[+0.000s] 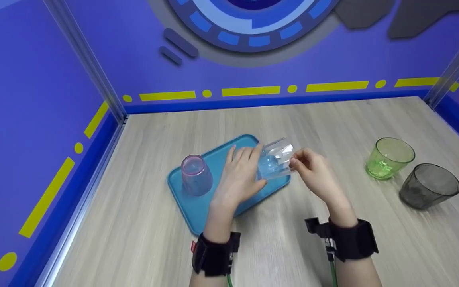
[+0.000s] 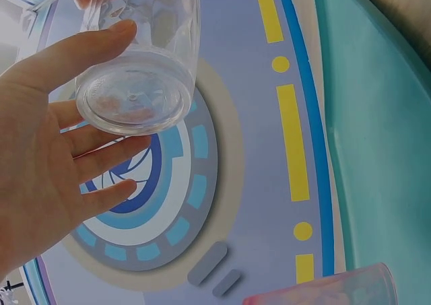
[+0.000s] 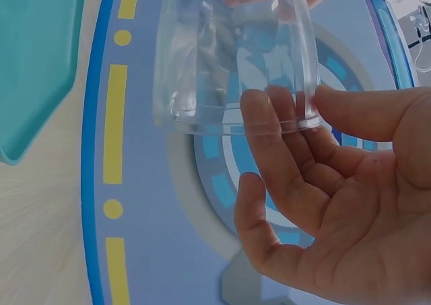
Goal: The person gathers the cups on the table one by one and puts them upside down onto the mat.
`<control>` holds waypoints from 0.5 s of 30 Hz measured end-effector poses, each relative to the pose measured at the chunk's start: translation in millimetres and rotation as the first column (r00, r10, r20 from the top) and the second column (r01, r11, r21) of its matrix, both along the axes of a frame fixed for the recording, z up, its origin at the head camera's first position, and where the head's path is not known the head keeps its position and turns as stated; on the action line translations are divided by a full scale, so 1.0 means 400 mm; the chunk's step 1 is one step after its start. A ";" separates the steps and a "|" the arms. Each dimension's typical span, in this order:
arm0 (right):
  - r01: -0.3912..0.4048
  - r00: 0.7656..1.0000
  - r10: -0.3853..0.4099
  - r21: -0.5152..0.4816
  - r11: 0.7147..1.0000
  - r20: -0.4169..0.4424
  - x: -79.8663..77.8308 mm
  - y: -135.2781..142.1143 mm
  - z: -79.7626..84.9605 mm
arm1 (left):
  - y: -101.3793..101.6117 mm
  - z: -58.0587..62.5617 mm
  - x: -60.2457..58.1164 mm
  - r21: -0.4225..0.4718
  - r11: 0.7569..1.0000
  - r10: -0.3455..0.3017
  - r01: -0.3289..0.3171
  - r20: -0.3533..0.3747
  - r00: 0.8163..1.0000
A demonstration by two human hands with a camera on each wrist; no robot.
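A clear drinking glass (image 1: pixel 278 157) is held tilted over the right part of a blue tray (image 1: pixel 195 213), between both hands. My left hand (image 1: pixel 239 173) holds it near its base, the thumb along the wall and other fingers spread past the bottom, as the left wrist view shows. With thumb and fingertips, my right hand (image 1: pixel 315 173) pinches the rim; its little finger stands apart from the glass (image 3: pixel 229 62) in the right wrist view. On the tray's left part, a pink-tinted glass (image 1: pixel 196 177) stands upside down, close by the left hand.
To the right on the wooden table (image 1: pixel 277 239) stand a green glass (image 1: pixel 389 157) and a dark grey glass (image 1: pixel 428 187), both mouth up and side by side. Blue panels (image 1: pixel 245 71) wall in the back and sides.
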State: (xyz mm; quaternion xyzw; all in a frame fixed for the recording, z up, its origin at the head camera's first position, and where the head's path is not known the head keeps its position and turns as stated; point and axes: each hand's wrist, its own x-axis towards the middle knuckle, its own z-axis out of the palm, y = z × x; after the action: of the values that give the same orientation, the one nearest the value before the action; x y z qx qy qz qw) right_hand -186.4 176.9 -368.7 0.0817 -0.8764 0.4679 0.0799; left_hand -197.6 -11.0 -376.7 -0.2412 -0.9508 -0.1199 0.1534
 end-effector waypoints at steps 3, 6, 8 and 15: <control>-0.002 1.000 0.002 0.009 1.000 -0.004 0.000 0.001 0.000 | 0.000 0.001 0.000 0.002 1.000 0.001 -0.001 -0.010 1.000; 0.002 1.000 -0.002 0.013 1.000 -0.003 0.000 0.001 0.000 | 0.001 0.002 0.000 0.005 1.000 -0.001 0.001 -0.012 1.000; 0.005 1.000 -0.005 0.014 1.000 -0.001 -0.001 0.001 0.000 | 0.000 0.002 0.001 0.006 1.000 -0.002 0.002 -0.010 1.000; 0.011 1.000 -0.011 0.046 0.999 -0.001 -0.003 0.002 -0.008 | 0.000 0.004 0.002 -0.004 1.000 0.004 -0.004 0.000 1.000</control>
State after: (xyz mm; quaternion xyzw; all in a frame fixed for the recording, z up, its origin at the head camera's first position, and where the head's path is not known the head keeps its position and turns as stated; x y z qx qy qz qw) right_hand -187.5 177.5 -371.9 0.0789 -0.8872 0.4473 0.0808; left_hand -197.0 -11.1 -375.0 -0.2396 -0.9514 -0.1178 0.1534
